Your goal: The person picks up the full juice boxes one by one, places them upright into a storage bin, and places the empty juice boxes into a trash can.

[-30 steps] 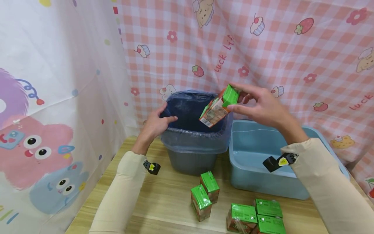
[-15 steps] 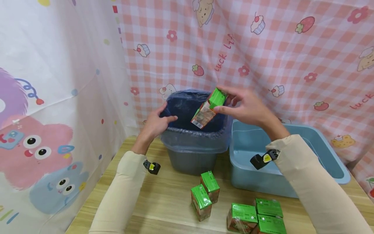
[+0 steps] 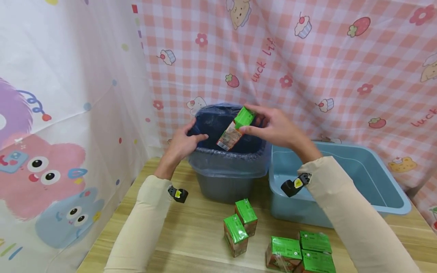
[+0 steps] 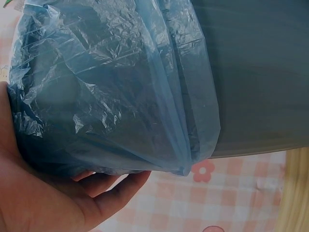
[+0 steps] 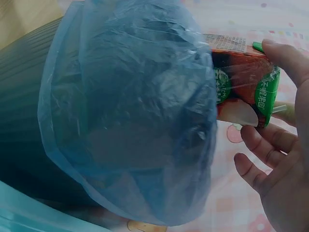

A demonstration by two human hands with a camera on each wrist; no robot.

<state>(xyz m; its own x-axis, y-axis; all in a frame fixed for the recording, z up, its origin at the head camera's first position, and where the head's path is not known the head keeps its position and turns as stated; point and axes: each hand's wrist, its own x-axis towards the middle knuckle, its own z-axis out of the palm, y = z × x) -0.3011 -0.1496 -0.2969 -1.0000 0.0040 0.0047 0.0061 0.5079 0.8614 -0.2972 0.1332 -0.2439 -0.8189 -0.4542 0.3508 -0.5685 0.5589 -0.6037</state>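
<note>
My right hand [image 3: 273,125] pinches a juice box [image 3: 229,137] by its green top end, over the mouth of a grey trash bin [image 3: 225,189]. The box tilts with its barcode end down and left. In the right wrist view the box [image 5: 241,89] has a red-brown side with fruit print, and a thin straw shows by the fingers. A thin blue bag [image 3: 232,167] lines the bin and folds over its rim. On the bin's left side my left hand [image 3: 179,144] grips the rim, thumb inside, fingers [image 4: 120,193] outside against the bag [image 4: 106,96].
A light-blue basin [image 3: 290,208] stands right of the bin, under my right forearm. Two juice boxes [image 3: 235,235] stand upright in front of the bin. Three more [image 3: 285,252] stand grouped near the table's front right. A checked cloth [image 3: 205,76] hangs behind.
My right hand has moved left and slightly down with the juice box, from the bin's right edge to over its opening. The left hand stays on the rim.
</note>
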